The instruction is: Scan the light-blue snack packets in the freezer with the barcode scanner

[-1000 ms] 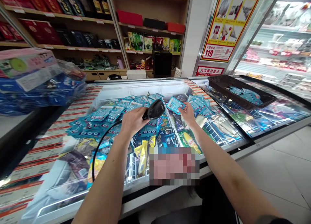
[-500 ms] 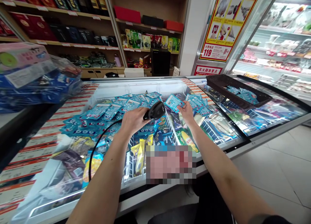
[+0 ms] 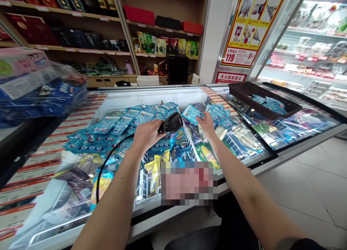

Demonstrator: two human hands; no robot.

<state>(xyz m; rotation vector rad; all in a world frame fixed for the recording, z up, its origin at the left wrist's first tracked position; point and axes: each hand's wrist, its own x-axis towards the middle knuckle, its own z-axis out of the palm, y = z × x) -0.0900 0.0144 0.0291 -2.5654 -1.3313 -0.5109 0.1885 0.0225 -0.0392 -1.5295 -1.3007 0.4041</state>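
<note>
My left hand is wrapped round the handle of a black barcode scanner, whose head points right. A black cable runs from it down past my left forearm. Pinched by its lower right corner in my right hand is a blue packet, its white label side up, facing the scanner. Many similar blue packets lie in an overlapping heap on the left, on the freezer's glass top. A smaller fanned group of blue packets lies just right of my right hand.
Beneath the glass, the chest freezer holds yellow packs and wire baskets. A brown plastic tray with blue packets stands at the right. Plastic-wrapped boxes stand at the left. Stocked shelves line the back; a blurred patch covers the front edge.
The view has shifted very slightly. Both hands keep their hold on the scanner and the packet, with almost no movement between them.
</note>
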